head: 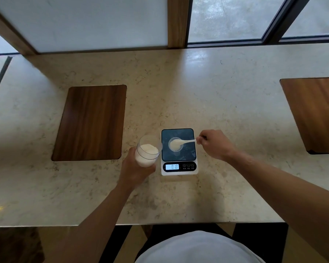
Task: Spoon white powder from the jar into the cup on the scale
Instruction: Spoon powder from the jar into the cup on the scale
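Observation:
A clear jar (148, 151) half full of white powder stands tilted just left of the scale, with my left hand (134, 168) wrapped around its lower part. The scale (179, 151) has a dark plate and a lit display that reads 010. A small clear cup (175, 144) sits on the plate. My right hand (215, 144) pinches the handle end of a white spoon (185, 142), whose bowl, loaded with powder, hovers over the cup's mouth.
A marble counter (179, 88) carries everything. A dark wooden board (90, 122) lies to the left of the jar, and another wooden board (315, 114) lies at the far right. Windows run along the counter's far edge.

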Demonstrator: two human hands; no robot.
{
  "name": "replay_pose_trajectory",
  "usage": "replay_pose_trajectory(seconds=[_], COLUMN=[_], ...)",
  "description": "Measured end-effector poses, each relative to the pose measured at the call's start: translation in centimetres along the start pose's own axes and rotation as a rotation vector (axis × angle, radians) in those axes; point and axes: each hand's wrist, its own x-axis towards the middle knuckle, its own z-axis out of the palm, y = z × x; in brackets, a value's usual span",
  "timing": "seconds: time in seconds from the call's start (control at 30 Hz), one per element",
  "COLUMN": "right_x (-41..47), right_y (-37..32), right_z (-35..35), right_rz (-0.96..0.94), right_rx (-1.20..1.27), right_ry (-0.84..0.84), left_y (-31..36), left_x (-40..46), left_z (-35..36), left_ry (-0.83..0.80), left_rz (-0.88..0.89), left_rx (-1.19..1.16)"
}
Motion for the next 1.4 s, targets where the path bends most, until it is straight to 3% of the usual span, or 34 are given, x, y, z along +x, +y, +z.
replay_pose_trajectory(seconds=[1.4], right_x=[-0.7], right_y=[-1.7], right_z=[-1.2], right_rz=[-0.225], right_rx=[-0.184], right_ry=[0.154], left_y=[0.9], left_x=[0.5], left_z=[0.7], left_ry=[-0.007], left_rz=[0.079], left_rx=[-0.024])
